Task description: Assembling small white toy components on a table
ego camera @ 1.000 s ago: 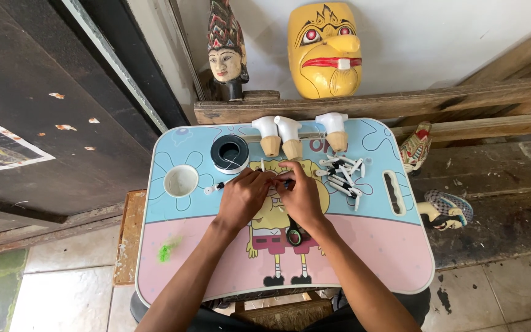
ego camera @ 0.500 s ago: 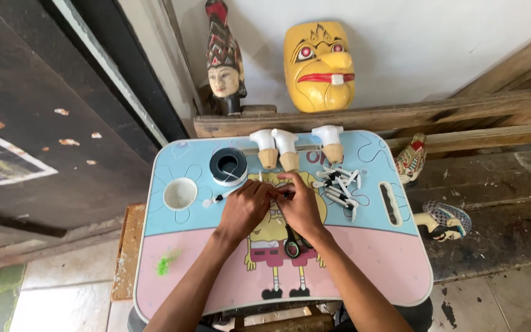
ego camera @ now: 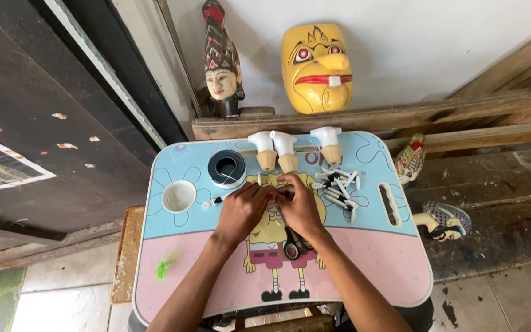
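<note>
Both hands [ego camera: 271,206] pinch small part; scissors [ego camera: 293,243] beneath, spool [ego camera: 226,168] near

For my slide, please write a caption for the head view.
Left hand and right hand meet over a blue-and-pink cartoon lap table.

Two bare forearms, sleeveless to the frame edge, no rings.
</note>
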